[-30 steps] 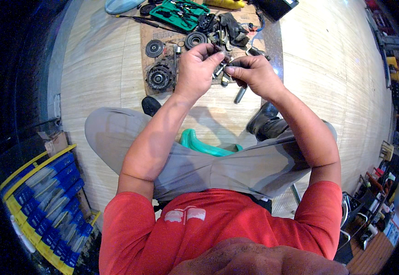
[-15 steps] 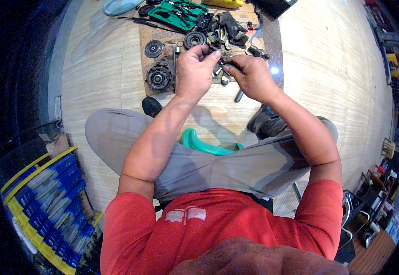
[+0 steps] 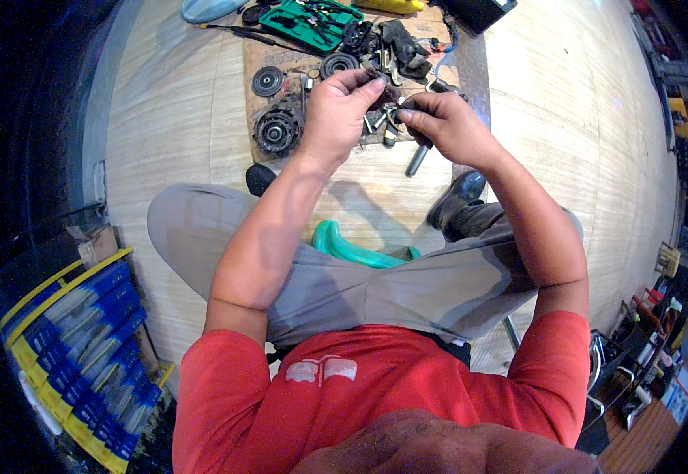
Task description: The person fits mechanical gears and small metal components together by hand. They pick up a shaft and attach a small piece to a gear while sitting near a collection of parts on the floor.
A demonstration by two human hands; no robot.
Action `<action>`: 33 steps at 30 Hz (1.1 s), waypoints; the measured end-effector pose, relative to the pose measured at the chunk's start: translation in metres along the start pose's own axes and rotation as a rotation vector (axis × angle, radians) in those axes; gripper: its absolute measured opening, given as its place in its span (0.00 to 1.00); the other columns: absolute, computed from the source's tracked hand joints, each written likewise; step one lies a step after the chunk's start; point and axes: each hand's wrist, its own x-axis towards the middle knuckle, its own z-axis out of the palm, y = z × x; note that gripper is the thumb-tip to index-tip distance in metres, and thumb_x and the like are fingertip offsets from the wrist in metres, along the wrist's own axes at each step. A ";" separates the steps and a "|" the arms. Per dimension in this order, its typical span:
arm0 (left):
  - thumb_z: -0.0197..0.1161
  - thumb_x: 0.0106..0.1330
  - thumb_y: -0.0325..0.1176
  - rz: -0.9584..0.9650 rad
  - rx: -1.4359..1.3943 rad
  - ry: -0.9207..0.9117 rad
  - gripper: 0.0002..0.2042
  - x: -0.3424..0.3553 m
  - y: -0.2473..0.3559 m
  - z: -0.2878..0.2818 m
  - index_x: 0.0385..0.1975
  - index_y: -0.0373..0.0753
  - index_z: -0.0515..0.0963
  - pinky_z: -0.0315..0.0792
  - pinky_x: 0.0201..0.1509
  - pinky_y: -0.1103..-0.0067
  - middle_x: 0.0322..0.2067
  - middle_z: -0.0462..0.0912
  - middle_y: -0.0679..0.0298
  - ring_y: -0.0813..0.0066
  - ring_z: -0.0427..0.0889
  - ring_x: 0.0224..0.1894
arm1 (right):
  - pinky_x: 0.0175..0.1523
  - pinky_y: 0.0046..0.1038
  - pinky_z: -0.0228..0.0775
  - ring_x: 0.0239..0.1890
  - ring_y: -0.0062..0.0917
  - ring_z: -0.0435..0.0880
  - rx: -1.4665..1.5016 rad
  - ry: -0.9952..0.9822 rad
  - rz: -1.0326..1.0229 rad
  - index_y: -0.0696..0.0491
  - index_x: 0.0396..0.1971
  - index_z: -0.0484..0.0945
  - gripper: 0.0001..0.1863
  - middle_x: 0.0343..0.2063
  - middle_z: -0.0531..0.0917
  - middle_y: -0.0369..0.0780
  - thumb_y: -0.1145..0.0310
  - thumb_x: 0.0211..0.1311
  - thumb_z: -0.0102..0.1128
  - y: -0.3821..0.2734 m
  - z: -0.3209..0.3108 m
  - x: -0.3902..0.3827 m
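Both my hands are raised over a dirty cardboard sheet (image 3: 258, 55) covered with dark machine parts. My left hand (image 3: 337, 114) is closed in a pinch on a small dark piece (image 3: 374, 73), its shape mostly hidden by the fingers. To its right, my right hand (image 3: 450, 130) has thumb and forefinger pressed together; what sits between them is too small to name. Small metal pieces lie between and under the hands. A round black hub-like part (image 3: 277, 131) lies left of my left hand, with a ribbed disc (image 3: 268, 80) and a black ring-shaped part (image 3: 337, 66) farther back.
At the back are a green tool tray (image 3: 274, 28), a crumpled black bundle (image 3: 403, 51), a yellow item (image 3: 391, 6) and a black box (image 3: 482, 12). A metal tube (image 3: 417, 161) lies below my right hand. A curved green object (image 3: 359, 252) is between my legs; blue-and-yellow bins (image 3: 83, 347) stand left.
My right hand has moved slightly right and down, widening the gap from my left hand. The left hand has stayed nearly in place, still pinching the dark piece.
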 end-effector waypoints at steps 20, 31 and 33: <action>0.59 0.64 0.26 0.020 0.016 -0.032 0.06 -0.003 0.007 0.003 0.36 0.31 0.79 0.73 0.39 0.85 0.31 0.83 0.63 0.81 0.80 0.32 | 0.31 0.38 0.68 0.23 0.41 0.77 -0.329 0.046 -0.176 0.60 0.27 0.75 0.14 0.19 0.76 0.49 0.63 0.63 0.54 0.004 0.000 -0.002; 0.63 0.61 0.27 0.107 0.245 0.118 0.06 -0.009 0.001 0.008 0.33 0.31 0.79 0.71 0.34 0.86 0.28 0.82 0.65 0.85 0.77 0.30 | 0.33 0.42 0.68 0.28 0.50 0.77 -0.500 0.119 -0.291 0.60 0.25 0.75 0.15 0.22 0.77 0.53 0.63 0.62 0.53 0.009 0.008 0.000; 0.62 0.62 0.27 0.073 0.242 0.126 0.06 -0.008 -0.003 0.007 0.33 0.31 0.79 0.71 0.35 0.86 0.28 0.82 0.65 0.84 0.77 0.30 | 0.34 0.43 0.69 0.28 0.51 0.77 -0.540 0.135 -0.288 0.60 0.25 0.75 0.15 0.22 0.77 0.54 0.63 0.62 0.53 0.010 0.012 -0.001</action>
